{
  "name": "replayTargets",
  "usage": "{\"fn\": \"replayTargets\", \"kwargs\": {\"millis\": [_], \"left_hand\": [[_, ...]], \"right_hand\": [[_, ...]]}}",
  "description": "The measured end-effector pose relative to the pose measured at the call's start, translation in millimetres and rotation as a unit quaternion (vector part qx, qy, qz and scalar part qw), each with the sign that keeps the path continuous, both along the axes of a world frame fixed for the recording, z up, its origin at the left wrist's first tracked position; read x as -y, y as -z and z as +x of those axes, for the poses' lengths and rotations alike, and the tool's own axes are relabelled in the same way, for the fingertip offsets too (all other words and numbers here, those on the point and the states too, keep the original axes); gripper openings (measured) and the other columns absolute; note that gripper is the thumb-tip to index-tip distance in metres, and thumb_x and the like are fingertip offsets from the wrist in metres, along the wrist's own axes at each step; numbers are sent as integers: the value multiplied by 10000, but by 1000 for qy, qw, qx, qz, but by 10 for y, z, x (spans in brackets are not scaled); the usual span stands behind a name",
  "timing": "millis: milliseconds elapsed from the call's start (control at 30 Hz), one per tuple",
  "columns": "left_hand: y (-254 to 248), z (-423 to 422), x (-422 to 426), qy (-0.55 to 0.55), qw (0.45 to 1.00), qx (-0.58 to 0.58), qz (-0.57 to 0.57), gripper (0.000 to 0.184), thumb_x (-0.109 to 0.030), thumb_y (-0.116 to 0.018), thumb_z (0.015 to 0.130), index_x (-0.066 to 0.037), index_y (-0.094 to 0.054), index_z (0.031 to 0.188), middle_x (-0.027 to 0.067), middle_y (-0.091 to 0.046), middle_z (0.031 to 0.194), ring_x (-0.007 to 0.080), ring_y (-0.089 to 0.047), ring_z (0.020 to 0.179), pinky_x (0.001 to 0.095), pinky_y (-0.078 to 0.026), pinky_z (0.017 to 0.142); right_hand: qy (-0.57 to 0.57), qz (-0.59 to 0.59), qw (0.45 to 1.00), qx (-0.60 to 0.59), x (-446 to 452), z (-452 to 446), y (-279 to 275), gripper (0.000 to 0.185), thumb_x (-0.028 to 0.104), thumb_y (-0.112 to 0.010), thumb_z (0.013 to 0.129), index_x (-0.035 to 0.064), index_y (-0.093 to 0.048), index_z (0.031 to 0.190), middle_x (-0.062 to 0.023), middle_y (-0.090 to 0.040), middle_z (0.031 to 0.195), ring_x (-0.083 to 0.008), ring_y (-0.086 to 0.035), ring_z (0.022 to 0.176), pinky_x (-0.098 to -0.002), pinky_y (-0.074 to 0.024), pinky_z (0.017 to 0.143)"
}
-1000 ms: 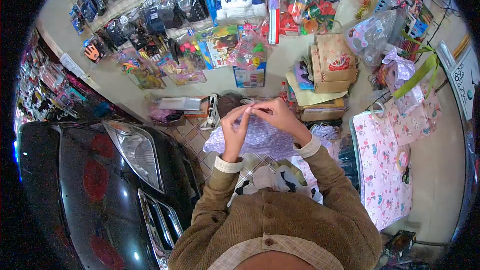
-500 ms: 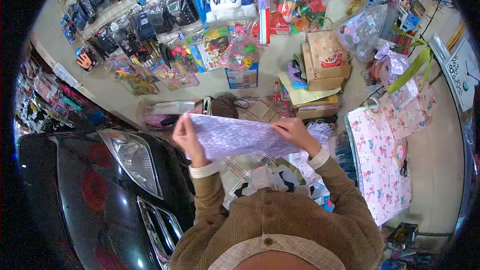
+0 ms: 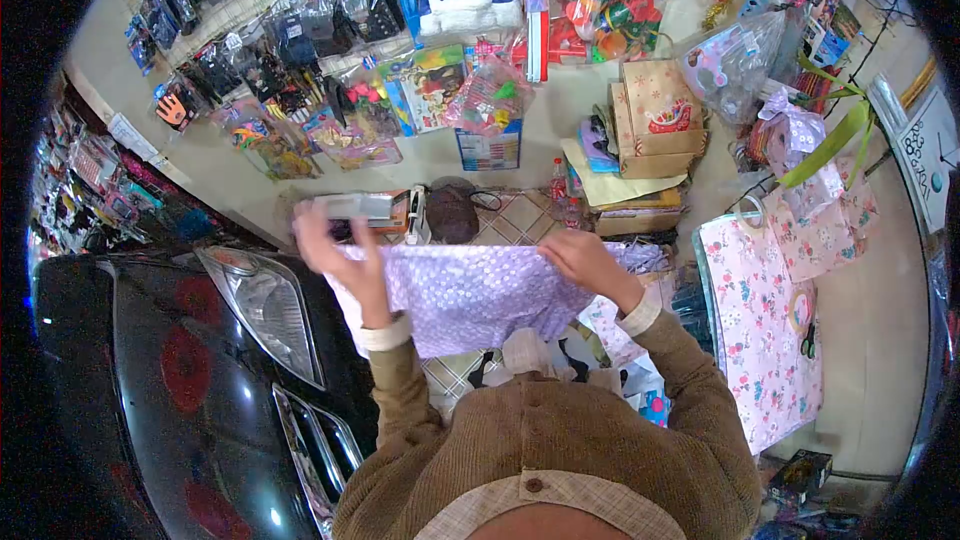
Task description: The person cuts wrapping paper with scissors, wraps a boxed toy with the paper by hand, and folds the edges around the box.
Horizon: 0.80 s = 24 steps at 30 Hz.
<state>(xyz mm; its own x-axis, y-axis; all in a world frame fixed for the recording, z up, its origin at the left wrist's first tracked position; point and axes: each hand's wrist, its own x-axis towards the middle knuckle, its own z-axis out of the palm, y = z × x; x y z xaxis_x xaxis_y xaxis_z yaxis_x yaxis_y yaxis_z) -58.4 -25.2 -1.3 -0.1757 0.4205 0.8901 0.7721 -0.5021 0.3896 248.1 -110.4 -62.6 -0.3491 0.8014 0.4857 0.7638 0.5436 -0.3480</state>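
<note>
car (image 3: 170,380) left | fabric (image 3: 480,290) centre | bottle (image 3: 559,180) beyond fabric | scissors (image 3: 809,341) on sheet (image 3: 760,340), right | packets (image 3: 362,12) on far wall (image 3: 400,172)

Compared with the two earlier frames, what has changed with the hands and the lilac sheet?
The left hand has moved left; its blurred fingers look spread, seemingly off the edge it pinched. The right hand moved right from beside it and still grips the sheet's top edge. The lilac sheet is now spread wide and hangs lower. The black car stayed put.

The fabric (image 3: 490,290) has a glossy, scaly surface. The jacket (image 3: 590,430) is matt, ribbed cloth; the car (image 3: 170,410) is smooth and glossy.
</note>
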Motion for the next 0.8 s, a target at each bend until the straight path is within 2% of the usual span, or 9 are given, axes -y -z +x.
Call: {"fn": "replayTargets", "kwargs": {"millis": [33, 67, 100, 167, 267, 433, 733, 800], "left_hand": [[59, 217, 87, 90, 995, -8, -49, 514, -180, -698, 760, 6, -515, 1204, 191, -517, 1215, 350, -463, 1115, 448, -292, 991], [41, 413, 230, 160, 973, -77, -150, 498, -203, -699, 758, -10, -529, 1184, 168, -559, 1147, 328, -493, 1090, 466, -289, 986], [-88, 602, 321, 291, 933, -144, -158, 412, -239, -706, 751, -26, -591, 1086, 142, -613, 1032, 315, -558, 975, 440, -386, 885], [194, 782, 355, 402, 869, -202, -204, 309, -247, -698, 757, -28, -634, 965, 143, -639, 907, 325, -594, 824, 402, -455, 747], [406, 817, 326, 432, 848, -204, -228, 243, -228, -674, 778, -11, -640, 881, 148, -631, 784, 332, -593, 696, 382, -471, 642], [520, 795, 303, 440, 856, -198, -186, 189, -179, -661, 788, 3, -615, 814, 141, -617, 739, 321, -591, 668, 393, -456, 613], [327, 800, 314, 488, 829, -221, -161, 153, -160, -669, 783, -26, -606, 745, 104, -597, 680, 280, -575, 609, 356, -434, 572], [269, 775, 323, 496, 823, -223, -163, 152, -166, -669, 784, -34, -609, 737, 91, -596, 666, 270, -574, 606, 350, -429, 571]], "right_hand": [[-12, 8, 1000, 11, -25, -62, 21, 175, 234, -541, 877, 71, -603, 884, -107, -618, 789, -295, -606, 698, -409, -473, 609], [-15, -1, 1000, 23, -45, -139, 3, 177, 237, -542, 876, 71, -604, 885, -107, -620, 795, -293, -608, 705, -407, -474, 615], [-19, -11, 999, 36, -61, -220, -38, 179, 240, -542, 874, 72, -604, 885, -107, -622, 802, -290, -610, 712, -406, -475, 620], [-30, -15, 999, 42, -81, -285, -132, 184, 246, -543, 872, 72, -603, 886, -108, -624, 810, -288, -613, 722, -406, -477, 626], [-47, -1, 999, 18, -108, -279, -283, 186, 248, -560, 862, 68, -601, 876, -110, -621, 803, -293, -610, 729, -401, -473, 626], [-83, -49, 994, -41, -48, -236, -568, 193, 253, -600, 842, 63, -603, 875, -123, -608, 772, -310, -595, 692, -393, -455, 595], [-86, -111, 987, 73, -25, 102, -648, 228, 275, -620, 834, 54, -627, 778, -104, -599, 675, -302, -576, 639, -391, -443, 566], [-117, -106, 987, 41, 56, 173, -727, 259, 307, -577, 860, 71, -641, 772, -115, -618, 713, -300, -591, 682, -400, -457, 604]]}}
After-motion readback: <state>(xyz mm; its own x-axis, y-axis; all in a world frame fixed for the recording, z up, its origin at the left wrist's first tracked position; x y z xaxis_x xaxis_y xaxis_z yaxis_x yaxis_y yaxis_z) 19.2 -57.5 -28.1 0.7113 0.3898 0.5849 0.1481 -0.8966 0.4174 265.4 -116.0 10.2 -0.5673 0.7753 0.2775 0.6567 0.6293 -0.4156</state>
